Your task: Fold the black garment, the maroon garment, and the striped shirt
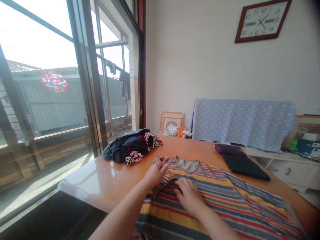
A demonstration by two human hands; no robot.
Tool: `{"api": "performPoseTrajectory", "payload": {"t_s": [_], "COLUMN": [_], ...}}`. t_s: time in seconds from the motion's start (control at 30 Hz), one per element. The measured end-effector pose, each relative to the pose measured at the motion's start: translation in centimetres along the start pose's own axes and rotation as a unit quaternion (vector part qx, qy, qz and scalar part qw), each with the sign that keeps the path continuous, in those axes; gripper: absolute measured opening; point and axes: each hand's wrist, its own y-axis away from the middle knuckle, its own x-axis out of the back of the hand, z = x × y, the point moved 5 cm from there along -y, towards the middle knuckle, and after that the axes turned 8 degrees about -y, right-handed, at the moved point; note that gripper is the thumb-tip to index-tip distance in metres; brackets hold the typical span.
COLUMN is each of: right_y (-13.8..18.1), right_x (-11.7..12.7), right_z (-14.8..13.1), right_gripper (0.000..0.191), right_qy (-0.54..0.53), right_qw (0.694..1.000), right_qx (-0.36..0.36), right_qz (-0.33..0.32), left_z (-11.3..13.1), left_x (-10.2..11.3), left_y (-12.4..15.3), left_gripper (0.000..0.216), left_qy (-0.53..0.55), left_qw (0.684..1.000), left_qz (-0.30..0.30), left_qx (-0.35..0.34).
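Note:
A striped shirt (215, 200) in yellow, red, grey and blue lies spread over the table, its V-shaped neckline toward the far side. My left hand (156, 173) is closed on the shirt near one shoulder, left of the neckline, with its fingertips partly hidden. Just below the neckline, my right hand (188, 196) has its curled fingers at the end of a brown-edged sleeve cuff (163, 187), which is folded in over the shirt's front. The shirt's near part runs out of view at the bottom.
On the orange-brown table (197, 146), a dark heap of clothes (127, 146) lies far left, by the window (47, 83). Folded purple (228, 150) and black garments (246, 166) lie far right. Behind stand a cloth-covered object (242, 123) and a white cabinet (295, 171); a clock (262, 21) hangs above.

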Motion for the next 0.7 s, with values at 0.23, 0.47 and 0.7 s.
{"api": "performPoseTrajectory", "payload": {"t_s": [0.23,0.47,0.7], "right_y": [-0.1,-0.1,-0.9], "right_x": [-0.1,-0.1,1.1], "right_z": [0.3,0.1,0.5], "right_gripper": [0.029,0.026,0.030], "right_qy": [0.002,-0.006,-0.075], "right_qw": [1.000,1.000,0.997], "right_qx": [-0.007,-0.013,-0.021], "right_qz": [-0.002,0.013,-0.030], "left_z": [-1.4,-0.9,-1.2], "left_x": [1.1,-4.8,-5.0], "left_y": [0.1,3.1,2.4], "left_gripper": [0.036,0.068,0.072], "left_qy": [-0.005,-0.114,-0.130], "left_qw": [1.000,0.983,0.978], "left_qz": [0.020,-0.118,-0.143], "left_qx": [-0.018,-0.085,-0.081]}}
